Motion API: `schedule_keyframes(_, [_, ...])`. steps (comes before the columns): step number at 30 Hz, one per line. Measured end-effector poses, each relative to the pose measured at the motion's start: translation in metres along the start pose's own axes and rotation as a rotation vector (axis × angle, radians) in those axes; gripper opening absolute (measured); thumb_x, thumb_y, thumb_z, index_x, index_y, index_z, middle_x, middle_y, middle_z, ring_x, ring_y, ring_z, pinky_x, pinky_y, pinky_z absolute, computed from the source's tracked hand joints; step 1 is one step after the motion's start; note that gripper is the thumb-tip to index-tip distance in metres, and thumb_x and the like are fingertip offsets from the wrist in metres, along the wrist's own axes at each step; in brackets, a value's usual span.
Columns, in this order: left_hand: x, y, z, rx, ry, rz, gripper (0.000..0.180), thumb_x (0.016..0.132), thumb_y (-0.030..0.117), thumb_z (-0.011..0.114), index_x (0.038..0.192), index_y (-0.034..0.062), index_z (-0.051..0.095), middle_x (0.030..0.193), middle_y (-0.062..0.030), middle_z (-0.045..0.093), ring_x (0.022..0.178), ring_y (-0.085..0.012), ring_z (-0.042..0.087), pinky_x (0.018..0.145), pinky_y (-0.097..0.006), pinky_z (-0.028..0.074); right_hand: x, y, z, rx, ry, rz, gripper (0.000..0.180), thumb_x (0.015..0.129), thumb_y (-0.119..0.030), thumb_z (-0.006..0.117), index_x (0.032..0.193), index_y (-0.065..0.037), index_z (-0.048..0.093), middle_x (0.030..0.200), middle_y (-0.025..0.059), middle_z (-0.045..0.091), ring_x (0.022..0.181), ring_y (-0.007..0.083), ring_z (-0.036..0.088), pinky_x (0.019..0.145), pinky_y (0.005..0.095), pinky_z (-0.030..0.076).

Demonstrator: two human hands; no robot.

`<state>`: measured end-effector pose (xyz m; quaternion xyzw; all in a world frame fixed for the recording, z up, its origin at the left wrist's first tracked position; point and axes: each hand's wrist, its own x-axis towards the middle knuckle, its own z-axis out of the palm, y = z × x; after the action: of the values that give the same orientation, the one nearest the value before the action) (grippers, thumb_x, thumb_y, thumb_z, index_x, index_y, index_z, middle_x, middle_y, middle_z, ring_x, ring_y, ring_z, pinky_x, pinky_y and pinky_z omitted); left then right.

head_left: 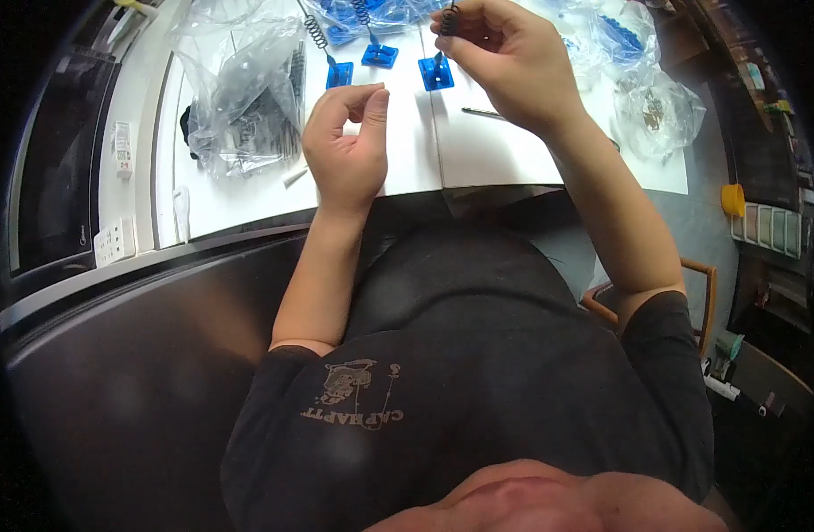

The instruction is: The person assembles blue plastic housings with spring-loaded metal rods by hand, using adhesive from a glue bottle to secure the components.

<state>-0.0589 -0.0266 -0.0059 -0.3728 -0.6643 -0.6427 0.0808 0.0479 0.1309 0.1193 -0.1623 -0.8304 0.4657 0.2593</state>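
Note:
My right hand pinches a black coil spring between thumb and fingers. Below the spring, a blue square base stands on the white table. My left hand is raised nearer to me, thumb and forefinger tips together. Whether anything small sits between those tips cannot be seen. Just beyond it is another blue square base with its own black coil spring. A third blue base with a spring lies between the two.
At the left lies a crumpled clear plastic bag with dark parts inside. A thin metal rod lies near my right wrist. Another clear bag is at the right, and blue pieces in plastic lie farther back. The white table has a near edge by my body.

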Motion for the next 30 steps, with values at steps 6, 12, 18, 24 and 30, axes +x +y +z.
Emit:
schedule_keyframes(6, [0.002, 0.001, 0.002, -0.034, -0.065, 0.023, 0.024, 0.099, 0.019, 0.071, 0.086, -0.0015, 0.071, 0.075, -0.0106, 0.067, 0.066, -0.0204, 0.061, 0.065, -0.031, 0.048, 0.037, 0.028, 0.027, -0.088, -0.013, -0.034, 0.019, 0.09, -0.004, 0.068, 0.108, 0.002, 0.071, 0.099, 0.0185, 0.076, 0.09, 0.026, 0.074, 0.08, 0.0354, 0.058])
schedule_keyframes(12, [0.004, 0.001, 0.005, 0.022, -0.135, 0.059, 0.036, 0.101, 0.029, 0.069, 0.08, 0.0001, 0.07, 0.069, -0.0106, 0.063, 0.064, -0.0253, 0.06, 0.061, -0.035, 0.046, 0.061, 0.026, 0.038, -0.259, 0.094, -0.063, 0.024, 0.086, -0.007, 0.063, 0.106, 0.001, 0.073, 0.102, 0.0223, 0.075, 0.098, 0.0361, 0.073, 0.088, 0.0407, 0.057])
schedule_keyframes(18, [0.005, 0.01, 0.006, 0.05, -0.214, 0.013, 0.035, 0.099, 0.03, 0.071, 0.082, -0.0005, 0.071, 0.072, -0.0092, 0.065, 0.065, -0.0209, 0.059, 0.062, -0.032, 0.046, 0.069, 0.038, 0.044, -0.291, 0.099, -0.078, 0.025, 0.085, -0.01, 0.065, 0.105, 0.003, 0.072, 0.102, 0.024, 0.074, 0.1, 0.0375, 0.072, 0.09, 0.0427, 0.056])
schedule_keyframes(24, [0.005, 0.009, 0.007, 0.062, -0.204, 0.021, 0.035, 0.097, 0.03, 0.073, 0.077, 0.0016, 0.07, 0.068, -0.01, 0.062, 0.063, -0.0251, 0.059, 0.059, -0.036, 0.045, 0.068, 0.032, 0.043, -0.458, 0.059, -0.032, 0.027, 0.085, -0.011, 0.067, 0.106, 0.003, 0.072, 0.103, 0.0237, 0.074, 0.099, 0.0381, 0.072, 0.09, 0.0429, 0.056])
schedule_keyframes(30, [0.007, 0.006, 0.007, 0.094, -0.247, 0.042, 0.031, 0.099, 0.025, 0.072, 0.084, -0.0021, 0.071, 0.072, -0.0083, 0.064, 0.064, -0.0169, 0.058, 0.061, -0.03, 0.046, 0.066, 0.034, 0.043, -0.345, 0.077, -0.012, 0.032, 0.084, -0.013, 0.068, 0.112, 0.004, 0.071, 0.103, 0.0239, 0.074, 0.099, 0.0374, 0.072, 0.089, 0.0433, 0.057])
